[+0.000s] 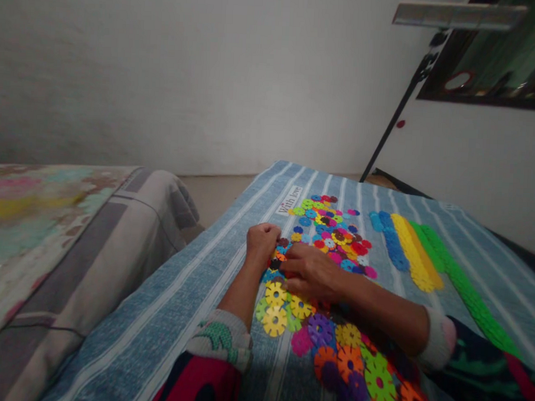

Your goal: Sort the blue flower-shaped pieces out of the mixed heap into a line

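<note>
My left hand [261, 243] is curled closed at the left edge of a pile of small coloured plastic discs [332, 230]. My right hand [311, 272] lies just beside it, fingers bent and pinched toward the left hand. Between the two hands sits a small orange and dark disc [277, 258], which both seem to grip. Larger gear-shaped discs [340, 351] in yellow, purple, orange and green lie under and before my right forearm. All of this rests on a blue striped towel [192, 303].
Long rows of joined discs in blue [392, 241], yellow [416, 257] and green [463, 286] lie at the right on the towel. A grey blanket [115, 241] is bunched at the left. A black lamp stand [398, 111] leans by the white wall.
</note>
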`<state>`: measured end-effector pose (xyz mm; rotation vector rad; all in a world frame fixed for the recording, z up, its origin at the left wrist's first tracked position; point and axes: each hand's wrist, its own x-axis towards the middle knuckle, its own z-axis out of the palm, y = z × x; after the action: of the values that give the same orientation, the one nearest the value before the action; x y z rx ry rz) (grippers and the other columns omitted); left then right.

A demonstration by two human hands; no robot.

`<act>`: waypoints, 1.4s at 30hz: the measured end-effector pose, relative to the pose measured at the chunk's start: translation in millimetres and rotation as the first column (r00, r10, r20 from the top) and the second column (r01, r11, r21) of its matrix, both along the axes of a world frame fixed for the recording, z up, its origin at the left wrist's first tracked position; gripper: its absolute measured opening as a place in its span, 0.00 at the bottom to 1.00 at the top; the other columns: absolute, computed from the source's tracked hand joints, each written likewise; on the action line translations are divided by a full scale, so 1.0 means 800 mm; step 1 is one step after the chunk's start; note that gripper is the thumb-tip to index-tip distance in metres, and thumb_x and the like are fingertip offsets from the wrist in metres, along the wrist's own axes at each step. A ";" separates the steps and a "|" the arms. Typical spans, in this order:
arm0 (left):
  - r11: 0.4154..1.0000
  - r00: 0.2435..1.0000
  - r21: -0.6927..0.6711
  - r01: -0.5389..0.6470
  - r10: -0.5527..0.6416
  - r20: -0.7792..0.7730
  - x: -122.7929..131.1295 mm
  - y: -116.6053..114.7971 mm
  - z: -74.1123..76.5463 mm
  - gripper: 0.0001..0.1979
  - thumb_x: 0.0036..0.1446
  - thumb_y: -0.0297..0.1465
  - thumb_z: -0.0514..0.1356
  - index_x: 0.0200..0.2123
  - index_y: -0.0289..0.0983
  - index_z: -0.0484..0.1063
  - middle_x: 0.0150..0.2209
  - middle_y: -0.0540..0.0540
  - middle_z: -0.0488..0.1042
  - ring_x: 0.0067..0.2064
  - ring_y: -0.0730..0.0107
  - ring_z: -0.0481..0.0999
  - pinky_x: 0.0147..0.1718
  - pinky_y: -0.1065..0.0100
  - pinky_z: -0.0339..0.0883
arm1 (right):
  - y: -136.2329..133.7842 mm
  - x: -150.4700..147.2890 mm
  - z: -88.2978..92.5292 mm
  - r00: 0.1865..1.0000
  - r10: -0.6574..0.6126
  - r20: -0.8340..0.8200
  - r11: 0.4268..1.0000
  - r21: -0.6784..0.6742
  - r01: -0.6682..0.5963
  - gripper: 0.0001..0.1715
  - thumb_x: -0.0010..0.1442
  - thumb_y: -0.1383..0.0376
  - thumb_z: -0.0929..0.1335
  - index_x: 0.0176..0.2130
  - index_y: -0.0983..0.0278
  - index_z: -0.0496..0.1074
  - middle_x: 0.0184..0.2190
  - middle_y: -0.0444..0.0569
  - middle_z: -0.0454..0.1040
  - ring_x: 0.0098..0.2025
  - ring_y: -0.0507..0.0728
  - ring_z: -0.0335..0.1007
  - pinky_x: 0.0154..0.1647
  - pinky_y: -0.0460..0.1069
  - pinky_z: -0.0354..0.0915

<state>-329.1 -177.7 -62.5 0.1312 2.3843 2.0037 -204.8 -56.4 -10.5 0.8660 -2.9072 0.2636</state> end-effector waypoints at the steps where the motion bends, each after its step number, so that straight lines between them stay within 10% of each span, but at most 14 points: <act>1: 1.000 1.000 0.010 0.012 -0.012 -0.010 0.000 0.000 0.000 0.10 0.40 0.34 0.58 0.22 0.34 0.75 0.20 0.48 0.73 0.26 0.66 0.75 0.25 0.70 0.64 | -0.008 0.006 -0.001 0.999 0.032 0.004 0.999 0.004 -0.032 0.14 0.62 0.56 0.67 0.37 0.64 0.75 0.36 0.51 0.70 0.42 0.57 0.64 0.41 0.50 0.59; 20: 1.000 1.000 0.029 0.012 -0.012 -0.011 0.007 0.001 0.004 0.10 0.40 0.34 0.58 0.23 0.34 0.75 0.19 0.48 0.73 0.24 0.68 0.73 0.23 0.71 0.61 | 0.038 0.030 -0.001 0.989 -0.147 0.031 0.988 0.056 0.145 0.09 0.60 0.67 0.66 0.29 0.64 0.74 0.33 0.49 0.70 0.37 0.55 0.65 0.38 0.48 0.58; 32: 1.000 1.000 0.016 0.018 -0.018 -0.024 -0.002 0.000 -0.004 0.10 0.39 0.35 0.58 0.22 0.35 0.75 0.21 0.47 0.74 0.27 0.65 0.75 0.25 0.70 0.64 | 0.006 0.029 0.005 0.997 -0.079 0.018 0.996 0.039 0.079 0.09 0.63 0.61 0.67 0.32 0.64 0.72 0.36 0.51 0.71 0.40 0.56 0.65 0.40 0.50 0.61; 42: 0.999 1.000 0.038 0.020 -0.020 -0.008 0.000 -0.002 0.005 0.10 0.39 0.36 0.60 0.22 0.35 0.75 0.20 0.47 0.73 0.27 0.64 0.75 0.24 0.70 0.66 | 0.025 0.013 -0.001 0.970 -0.165 0.179 0.904 -0.367 0.222 0.08 0.51 0.73 0.71 0.24 0.65 0.70 0.36 0.48 0.76 0.39 0.55 0.70 0.42 0.49 0.66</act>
<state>-329.1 -179.5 -58.8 0.1636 2.3401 2.0445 -194.1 -36.2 -11.5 0.5077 -2.8841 0.8769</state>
